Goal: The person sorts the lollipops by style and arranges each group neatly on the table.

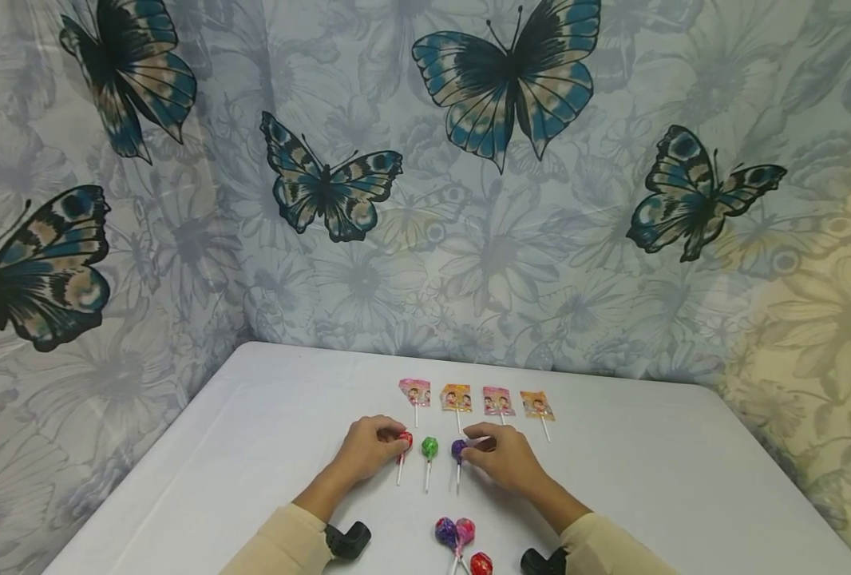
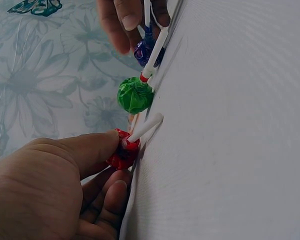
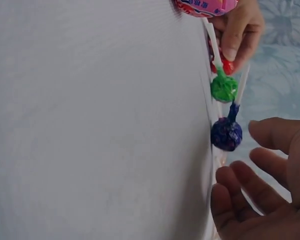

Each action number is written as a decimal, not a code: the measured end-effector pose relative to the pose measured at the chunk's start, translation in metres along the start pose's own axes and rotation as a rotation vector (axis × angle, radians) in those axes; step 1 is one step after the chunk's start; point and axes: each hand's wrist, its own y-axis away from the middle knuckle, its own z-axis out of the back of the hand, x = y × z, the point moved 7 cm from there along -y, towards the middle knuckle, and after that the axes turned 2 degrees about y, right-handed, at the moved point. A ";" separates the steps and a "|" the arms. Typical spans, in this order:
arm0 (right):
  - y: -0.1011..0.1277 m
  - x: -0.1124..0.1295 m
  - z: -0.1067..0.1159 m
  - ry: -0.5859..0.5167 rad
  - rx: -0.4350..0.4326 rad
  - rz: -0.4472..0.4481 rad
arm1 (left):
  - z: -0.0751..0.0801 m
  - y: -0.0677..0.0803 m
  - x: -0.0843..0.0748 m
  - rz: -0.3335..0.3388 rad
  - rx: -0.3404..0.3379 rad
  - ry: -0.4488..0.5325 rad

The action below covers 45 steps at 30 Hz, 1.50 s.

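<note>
My left hand (image 1: 370, 447) pinches the round head of a red lollipop (image 2: 124, 150) between thumb and fingers, its stick pointing toward me on the white table. Beside it lies a green lollipop (image 1: 429, 448), untouched, stick also toward me. To the right of that is a dark purple lollipop (image 3: 227, 134). Around the purple one my right hand (image 1: 503, 457) is held with thumb and fingers spread apart. In the right wrist view a gap shows between the thumb and the purple wrapper.
Behind the hands, flat-wrapped lollipops in pink (image 1: 416, 392) and orange (image 1: 457, 398) packets form a row. Nearer me lie a purple lollipop (image 1: 445, 531), a pink lollipop (image 1: 465, 530) and another red lollipop (image 1: 480, 564). A butterfly-patterned cloth (image 1: 497, 263) hangs behind the table (image 1: 655, 479).
</note>
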 end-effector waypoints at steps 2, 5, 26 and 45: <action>0.001 0.001 0.004 -0.001 -0.013 -0.011 | 0.000 0.000 0.001 -0.001 -0.001 -0.001; 0.004 0.003 0.010 -0.014 -0.033 -0.024 | -0.001 0.000 0.002 0.005 0.003 0.004; 0.049 0.051 0.047 -0.173 -0.039 0.084 | 0.002 0.002 0.000 0.018 0.003 0.001; 0.105 0.085 0.054 -0.210 -0.078 0.252 | 0.001 0.001 -0.001 0.012 0.003 0.017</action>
